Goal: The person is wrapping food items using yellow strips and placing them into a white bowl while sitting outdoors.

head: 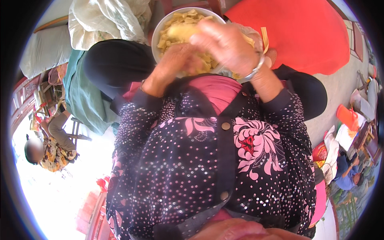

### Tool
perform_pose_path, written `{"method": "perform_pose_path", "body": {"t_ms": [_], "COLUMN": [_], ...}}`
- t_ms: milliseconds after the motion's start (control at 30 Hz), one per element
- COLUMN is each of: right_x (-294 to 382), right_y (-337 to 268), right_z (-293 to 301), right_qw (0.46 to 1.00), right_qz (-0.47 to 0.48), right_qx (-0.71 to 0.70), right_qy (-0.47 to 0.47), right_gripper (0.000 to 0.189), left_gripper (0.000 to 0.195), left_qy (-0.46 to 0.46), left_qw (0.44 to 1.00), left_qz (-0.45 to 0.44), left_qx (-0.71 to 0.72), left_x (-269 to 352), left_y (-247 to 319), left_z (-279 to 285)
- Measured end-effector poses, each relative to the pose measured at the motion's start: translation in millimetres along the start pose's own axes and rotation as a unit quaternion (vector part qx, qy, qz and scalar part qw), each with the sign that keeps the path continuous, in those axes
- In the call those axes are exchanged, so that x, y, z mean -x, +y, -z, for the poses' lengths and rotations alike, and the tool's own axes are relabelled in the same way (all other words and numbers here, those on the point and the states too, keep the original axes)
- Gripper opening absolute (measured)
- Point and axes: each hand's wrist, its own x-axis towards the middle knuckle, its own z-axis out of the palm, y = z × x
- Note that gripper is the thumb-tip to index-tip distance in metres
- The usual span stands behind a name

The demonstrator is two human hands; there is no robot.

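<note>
A white basin stands before me between my knees, full of pale yellow folded strips whose material I cannot tell. Over its left part is my left hand, fingers bent and blurred. My right hand, with a metal bangle at the wrist, is raised above the basin's right side. A blurred yellow piece shows beside the right fingertips; whether either hand grips it is unclear. To the right of the basin are a clear plastic bag with similar strips and one long yellow strip.
Red cloth spreads at the upper right. A whitish plastic sack lies at upper left, above green cloth. One person sits at far left, another person at far right, near an orange container and bags.
</note>
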Motion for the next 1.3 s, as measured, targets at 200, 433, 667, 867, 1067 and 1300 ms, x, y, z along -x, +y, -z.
{"method": "perform_pose_path", "body": {"t_ms": [200, 433, 667, 867, 1067, 1300], "right_x": [33, 48, 21, 25, 28, 38], "right_y": [0, 5, 31, 30, 53, 43], "right_z": [-55, -62, -50, -42, -40, -31], "right_qw": [0.987, 0.98, 0.912, 0.956, 0.978, 0.99], "right_qz": [0.147, 0.115, 0.078, -0.036, -0.023, -0.041], "right_qx": [0.012, -0.16, -0.111, -0.111, -0.13, -0.077], "right_qy": [-0.057, -0.036, 0.387, 0.271, 0.16, 0.107], "right_gripper": [0.023, 0.021, 0.019, 0.033, 0.037, 0.035], "left_gripper": [0.044, 0.031, 0.014, 0.006, 0.015, 0.014], "left_qy": [-0.083, -0.113, 0.025, 0.161, 0.236, 0.216], "left_qw": [0.934, 0.888, 0.991, 0.914, 0.713, 0.896], "left_qz": [0.109, 0.111, -0.08, -0.24, -0.431, -0.24], "left_qx": [0.33, 0.432, 0.105, -0.285, -0.5, -0.305], "left_x": [-16, -23, 0, 19, 14, 17], "left_y": [15, 26, 32, 36, 40, 27], "left_z": [-36, -19, -35, -41, -50, -42]}}
